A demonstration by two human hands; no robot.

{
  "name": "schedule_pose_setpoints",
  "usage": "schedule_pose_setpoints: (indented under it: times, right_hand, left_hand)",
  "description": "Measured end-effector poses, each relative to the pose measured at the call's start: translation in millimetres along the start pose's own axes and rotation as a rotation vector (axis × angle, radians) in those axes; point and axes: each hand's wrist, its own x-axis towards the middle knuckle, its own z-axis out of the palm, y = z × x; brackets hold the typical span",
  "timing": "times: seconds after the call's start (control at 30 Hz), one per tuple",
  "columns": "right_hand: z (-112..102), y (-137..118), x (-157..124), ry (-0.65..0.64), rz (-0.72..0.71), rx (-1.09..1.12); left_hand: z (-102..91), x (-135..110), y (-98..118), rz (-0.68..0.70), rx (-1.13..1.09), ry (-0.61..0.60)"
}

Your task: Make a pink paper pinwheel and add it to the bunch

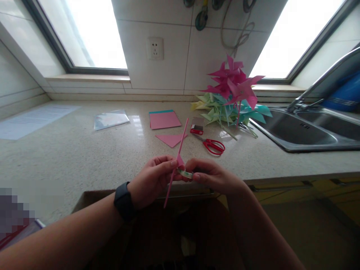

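Note:
My left hand (153,174), with a dark watch on its wrist, is closed on a thin pink stick (183,134) just above the counter's front edge. The stick slants up and to the right. A small piece of pink paper (180,161) sits against it at my left fingertips. My right hand (213,175) grips a small roll of tape (185,173), whitish with green marks, right beside the stick. Beyond my hands lie a pink paper triangle (171,140) and red-handled scissors (214,146). How the pink paper is attached to the stick is partly hidden by my fingers.
A stack of square paper (165,120), pink on top, and a small red box (197,129) lie farther back. Several paper pinwheels (233,82) are piled by the sink (298,131). A clear packet (111,119) and a printed sheet (30,118) are on the left.

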Motion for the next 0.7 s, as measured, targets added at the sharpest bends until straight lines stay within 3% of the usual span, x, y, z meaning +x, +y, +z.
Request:
schedule_pose_setpoints:
  times: [0.33,0.5,0.7]
  right_hand:
    - [3.2,6.2,-0.8,-0.021,-0.043,0.192]
    - [0.4,1.1,-1.3,-0.012,-0.020,0.123]
    - [4.8,7.5,-3.8,-0.016,0.082,0.248]
  left_hand:
    - [-2.4,0.0,1.5,0.020,-0.017,0.082]
    - [-1.1,0.4,0.7,0.009,-0.001,0.039]
    - [0.5,-0.3,0.3,-0.004,0.018,0.023]
